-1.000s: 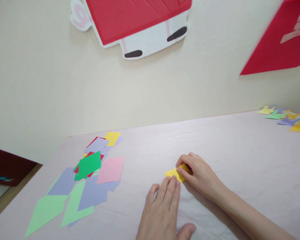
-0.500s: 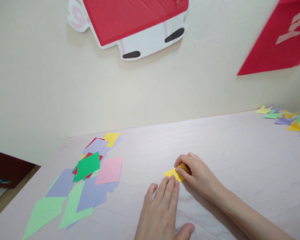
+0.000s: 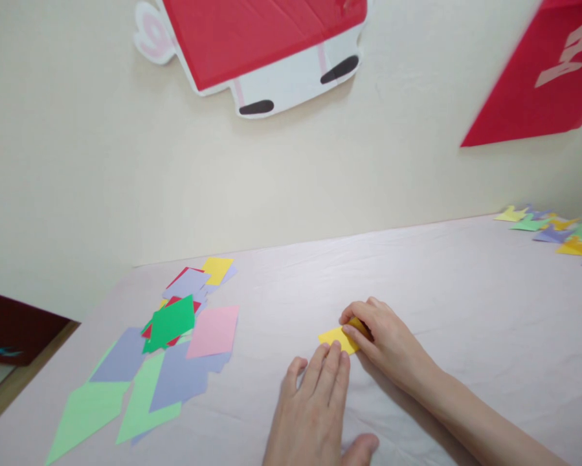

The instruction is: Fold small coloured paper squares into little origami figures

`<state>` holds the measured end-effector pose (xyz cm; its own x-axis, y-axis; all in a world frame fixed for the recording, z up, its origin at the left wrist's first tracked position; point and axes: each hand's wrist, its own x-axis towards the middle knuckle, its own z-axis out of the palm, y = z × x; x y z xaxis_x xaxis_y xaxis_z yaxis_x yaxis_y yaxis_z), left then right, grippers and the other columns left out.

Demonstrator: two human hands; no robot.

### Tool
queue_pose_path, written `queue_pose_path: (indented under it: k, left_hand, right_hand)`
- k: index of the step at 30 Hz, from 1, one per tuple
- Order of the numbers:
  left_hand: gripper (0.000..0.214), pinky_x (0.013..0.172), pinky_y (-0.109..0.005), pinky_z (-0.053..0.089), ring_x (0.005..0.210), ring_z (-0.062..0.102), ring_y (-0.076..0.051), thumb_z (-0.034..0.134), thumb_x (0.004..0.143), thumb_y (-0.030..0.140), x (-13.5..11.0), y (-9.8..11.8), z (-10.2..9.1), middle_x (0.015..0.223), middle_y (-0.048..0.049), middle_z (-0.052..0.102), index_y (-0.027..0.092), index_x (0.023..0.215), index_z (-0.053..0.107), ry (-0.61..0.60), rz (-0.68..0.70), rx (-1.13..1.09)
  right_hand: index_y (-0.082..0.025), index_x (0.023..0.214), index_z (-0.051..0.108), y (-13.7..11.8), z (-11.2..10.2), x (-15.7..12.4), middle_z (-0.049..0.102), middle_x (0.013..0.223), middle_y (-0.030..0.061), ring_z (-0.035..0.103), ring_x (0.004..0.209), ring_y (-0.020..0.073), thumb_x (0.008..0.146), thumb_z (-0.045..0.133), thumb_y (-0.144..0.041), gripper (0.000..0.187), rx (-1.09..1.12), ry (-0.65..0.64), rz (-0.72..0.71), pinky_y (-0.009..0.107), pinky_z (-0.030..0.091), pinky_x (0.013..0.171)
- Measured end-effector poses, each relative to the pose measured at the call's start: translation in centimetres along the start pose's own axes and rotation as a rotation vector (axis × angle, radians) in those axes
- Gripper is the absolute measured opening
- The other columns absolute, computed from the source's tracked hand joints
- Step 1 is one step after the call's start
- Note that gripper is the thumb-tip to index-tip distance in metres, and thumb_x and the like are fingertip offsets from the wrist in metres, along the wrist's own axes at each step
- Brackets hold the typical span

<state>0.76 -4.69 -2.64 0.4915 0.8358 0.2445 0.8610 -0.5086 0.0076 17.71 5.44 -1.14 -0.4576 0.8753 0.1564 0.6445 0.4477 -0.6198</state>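
A small folded yellow paper point(image 3: 338, 337) lies on the pale pink tablecloth point(image 3: 465, 304) in front of me. My right hand point(image 3: 385, 338) has its fingers curled over the paper's right end, pinching it against the cloth. My left hand point(image 3: 314, 408) lies flat with its fingers stretched out together. Its fingertips touch the near edge of the yellow paper.
Several loose coloured paper squares point(image 3: 174, 336) in green, lilac, pink, red and yellow are scattered at the left of the table. Several folded paper pieces point(image 3: 557, 232) lie at the far right edge. Red and white decorations point(image 3: 266, 45) hang on the cream wall behind.
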Motion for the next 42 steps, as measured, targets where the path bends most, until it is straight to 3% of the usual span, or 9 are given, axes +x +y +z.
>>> queue_pose_path:
  k: [9, 19, 26, 32, 35, 42]
  left_hand:
    - [0.073, 0.094, -0.042, 0.038, 0.123, 0.052, -0.029, 0.045, 0.089, 0.065, -0.2, 0.3, 0.4, 0.139, -0.0138, 0.055, 0.009, 0.135, 0.053, 0.031, 0.001, 0.026]
    - [0.073, 0.093, -0.042, 0.039, 0.122, 0.054, -0.028, 0.039, 0.091, 0.066, 0.0, 0.5, 0.3, 0.139, -0.0128, 0.055, 0.01, 0.133, 0.054, 0.02, -0.009, 0.057]
    - [0.067, 0.088, -0.037, 0.039, 0.115, 0.054, -0.025, 0.041, 0.089, 0.067, -0.1, 0.0, 0.6, 0.129, -0.0078, 0.064, 0.015, 0.126, 0.061, 0.147, 0.042, 0.129]
    - [0.062, 0.082, -0.034, 0.041, 0.108, 0.058, -0.024, 0.026, 0.097, 0.063, -0.7, 1.3, 3.7, 0.116, -0.0077, 0.07, 0.02, 0.108, 0.07, 0.491, -0.015, 0.157]
    - [0.061, 0.079, -0.034, 0.042, 0.1, 0.061, -0.022, 0.023, 0.099, 0.058, -0.7, 2.0, 4.5, 0.114, -0.0064, 0.071, 0.02, 0.105, 0.07, 0.533, -0.049, 0.129]
    - [0.06, 0.081, -0.034, 0.041, 0.099, 0.06, -0.02, 0.019, 0.102, 0.052, -0.7, 1.9, 3.9, 0.12, -0.0039, 0.069, 0.021, 0.107, 0.07, 0.497, -0.056, 0.107]
  right_hand:
    - [-0.02, 0.086, 0.059, 0.2, 0.1, -0.1, 0.064, 0.084, 0.0051, 0.053, 0.084, 0.0235, 0.089, 0.05, -0.016, 0.011, 0.025, -0.015, -0.001, 0.038, 0.04, 0.076]
    - [-0.02, 0.094, 0.059, 0.3, 0.1, -0.7, 0.062, 0.089, 0.0071, 0.053, 0.085, 0.0241, 0.091, 0.045, -0.016, 0.015, 0.033, -0.001, -0.005, 0.04, 0.042, 0.079]
    - [-0.019, 0.102, 0.054, 0.8, 0.2, -1.7, 0.059, 0.089, 0.0071, 0.055, 0.081, 0.0236, 0.086, 0.049, -0.018, 0.017, 0.027, 0.089, 0.015, 0.038, 0.046, 0.075]
    - [-0.021, 0.106, 0.053, 1.1, 0.2, -3.1, 0.059, 0.093, 0.0064, 0.057, 0.084, 0.0232, 0.086, 0.048, -0.02, 0.02, 0.048, 0.061, 0.073, 0.039, 0.048, 0.076]
    - [-0.021, 0.106, 0.054, 1.4, 0.3, -3.4, 0.059, 0.094, 0.0065, 0.057, 0.085, 0.0235, 0.086, 0.049, -0.02, 0.02, 0.056, 0.051, 0.085, 0.04, 0.048, 0.077]
    - [-0.022, 0.105, 0.055, 1.3, 0.3, -3.1, 0.058, 0.092, 0.0062, 0.056, 0.084, 0.0236, 0.087, 0.049, -0.022, 0.019, 0.048, 0.039, 0.099, 0.039, 0.047, 0.078]
